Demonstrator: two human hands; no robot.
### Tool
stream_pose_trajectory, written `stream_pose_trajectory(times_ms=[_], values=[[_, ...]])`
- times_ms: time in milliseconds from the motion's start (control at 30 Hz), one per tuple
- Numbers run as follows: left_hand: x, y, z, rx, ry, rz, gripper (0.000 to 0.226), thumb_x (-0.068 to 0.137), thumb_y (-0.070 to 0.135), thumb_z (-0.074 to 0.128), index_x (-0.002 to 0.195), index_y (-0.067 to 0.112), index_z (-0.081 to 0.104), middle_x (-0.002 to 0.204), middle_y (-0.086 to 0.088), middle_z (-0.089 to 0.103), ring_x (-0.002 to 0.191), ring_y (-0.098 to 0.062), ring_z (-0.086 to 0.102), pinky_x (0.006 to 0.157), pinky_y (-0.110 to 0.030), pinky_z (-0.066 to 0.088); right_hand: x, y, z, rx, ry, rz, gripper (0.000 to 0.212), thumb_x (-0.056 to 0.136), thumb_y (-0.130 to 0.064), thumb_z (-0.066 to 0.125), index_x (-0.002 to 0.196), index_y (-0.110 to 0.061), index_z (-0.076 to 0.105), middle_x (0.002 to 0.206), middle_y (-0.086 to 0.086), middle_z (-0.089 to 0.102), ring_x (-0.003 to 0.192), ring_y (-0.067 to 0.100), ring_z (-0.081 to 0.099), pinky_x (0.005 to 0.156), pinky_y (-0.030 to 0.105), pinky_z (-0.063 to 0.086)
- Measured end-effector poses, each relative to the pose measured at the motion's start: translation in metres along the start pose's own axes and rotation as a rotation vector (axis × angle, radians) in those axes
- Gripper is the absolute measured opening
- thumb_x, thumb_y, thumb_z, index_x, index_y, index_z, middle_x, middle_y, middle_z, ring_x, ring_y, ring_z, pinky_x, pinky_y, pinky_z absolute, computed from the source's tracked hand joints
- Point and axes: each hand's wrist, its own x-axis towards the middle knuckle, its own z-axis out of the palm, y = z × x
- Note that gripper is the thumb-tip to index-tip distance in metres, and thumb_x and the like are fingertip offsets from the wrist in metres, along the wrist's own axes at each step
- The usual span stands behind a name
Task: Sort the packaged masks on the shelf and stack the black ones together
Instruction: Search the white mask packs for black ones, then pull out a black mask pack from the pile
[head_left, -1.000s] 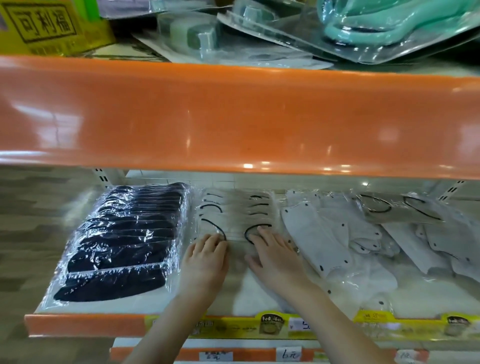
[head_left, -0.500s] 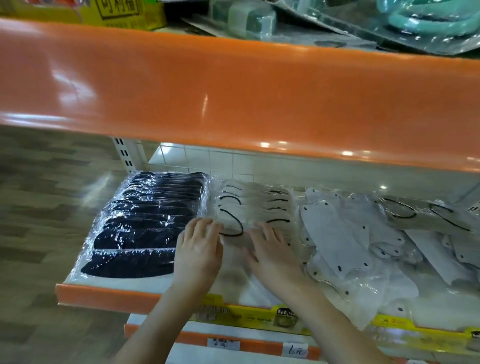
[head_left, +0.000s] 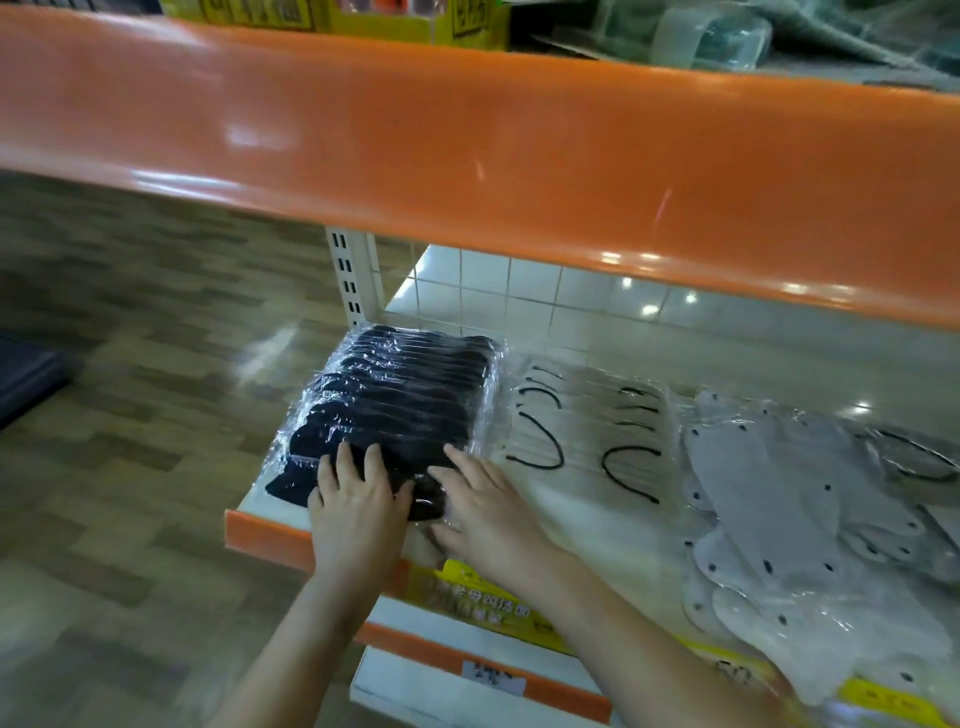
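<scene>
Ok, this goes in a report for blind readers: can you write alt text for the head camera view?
Both hands, left hand and right hand, lie flat on the near end of a row of black masks in clear wrappers at the left end of a shop shelf. To the right lie white masks with black ear loops, then grey masks.

a: what does the person wear on the arms?
b: no sleeve shows on either forearm; both are bare up to the lower edge of the view.
a: and the hands?
b: the left hand (head_left: 358, 512) and the right hand (head_left: 488, 514) are bare, with no glove, ring or watch to be seen. the fingernails look short and plain, though the picture is soft.
</scene>
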Motion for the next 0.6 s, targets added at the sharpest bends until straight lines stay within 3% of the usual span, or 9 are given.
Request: stream_pose_trajectory(times_ms=[133,267,400,500,600], values=[[0.009,-0.005,-0.001,0.023,-0.037,0.042,0.062,0.093,0.044,0.051,0.144,0.012,0.036,0.152,-0.019,0.028,0.141,-0.038,0.021,0.108,-0.048,0.027,-0.001,-0.001,0.0,-0.009,-0.012,0.008,0.061,0.095,-0.036,0.052,0.148,-0.018,0.029,0.159,0.002,0.012,0.144,0.02,0.013,0.117,0.033,0.013],[0.02,-0.012,0.007,0.016,-0.004,0.118,0.056,0.079,0.03,0.075,0.124,0.0,0.057,0.132,-0.031,0.05,0.123,-0.05,0.044,0.091,-0.059,0.043,0.0,-0.002,0.0,-0.052,-0.013,0.003,0.059,0.097,-0.037,0.048,0.149,-0.017,0.027,0.16,0.004,0.009,0.144,0.022,0.012,0.116,0.032,0.01],[0.022,-0.012,0.007,0.034,0.011,0.164,0.055,0.069,0.027,0.083,0.113,0.0,0.063,0.118,-0.031,0.058,0.109,-0.052,0.054,0.079,-0.06,0.048,0.001,-0.004,0.003,-0.082,0.026,0.012,0.056,0.099,-0.036,0.044,0.148,-0.016,0.027,0.16,0.007,0.01,0.145,0.023,0.012,0.117,0.036,0.011],[0.024,-0.014,0.007,-0.015,0.048,0.181,0.044,0.077,0.027,0.076,0.109,0.0,0.063,0.113,-0.03,0.06,0.103,-0.051,0.056,0.075,-0.058,0.049,0.0,-0.004,0.004,-0.087,0.056,0.002,0.052,0.1,-0.034,0.043,0.146,-0.014,0.032,0.159,0.009,0.014,0.144,0.024,0.015,0.117,0.036,0.013],[0.022,-0.01,0.003,-0.16,0.169,0.235,0.036,0.086,0.026,0.046,0.098,-0.001,0.065,0.094,-0.024,0.064,0.085,-0.044,0.06,0.064,-0.049,0.051,-0.005,-0.002,0.002,-0.048,0.125,-0.001,0.044,0.099,-0.03,0.043,0.14,-0.012,0.043,0.155,0.008,0.024,0.141,0.024,0.022,0.115,0.037,0.019]])
